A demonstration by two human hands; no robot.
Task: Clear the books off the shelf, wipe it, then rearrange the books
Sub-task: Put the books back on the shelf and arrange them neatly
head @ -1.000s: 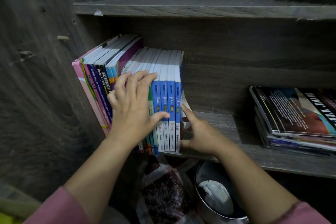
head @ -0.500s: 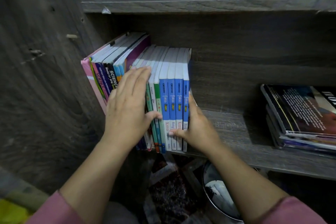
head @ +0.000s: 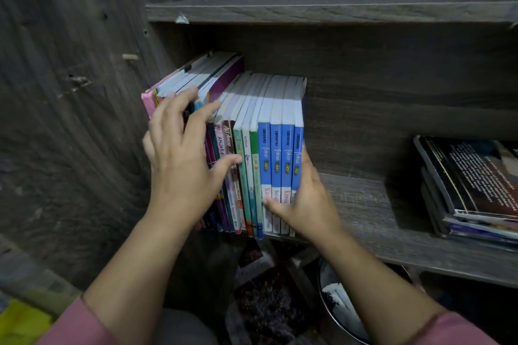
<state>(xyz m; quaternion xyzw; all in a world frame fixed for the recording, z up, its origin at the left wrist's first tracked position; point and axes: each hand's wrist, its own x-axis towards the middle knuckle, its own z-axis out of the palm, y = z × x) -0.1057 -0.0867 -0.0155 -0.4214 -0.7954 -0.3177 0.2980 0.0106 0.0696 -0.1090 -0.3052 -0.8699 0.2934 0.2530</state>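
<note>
A row of books stands upright at the left end of the wooden shelf, against the side panel. Tall books with pink and purple covers are at the far left, thin ones in the middle, several blue-spined books at the right. My left hand lies spread over the spines of the tall books, fingertips near their tops and thumb on the middle spines. My right hand cups the right side of the blue books, with its thumb across their lower spines.
A flat stack of magazines lies at the shelf's right end. Another shelf board runs above. Below the shelf sit a round metal container and a dark patterned bag. A yellow cloth shows bottom left.
My right hand came up from the shelf surface to the side of the blue books and closed round them. My left hand slid left onto the taller books. The row stands tighter.
</note>
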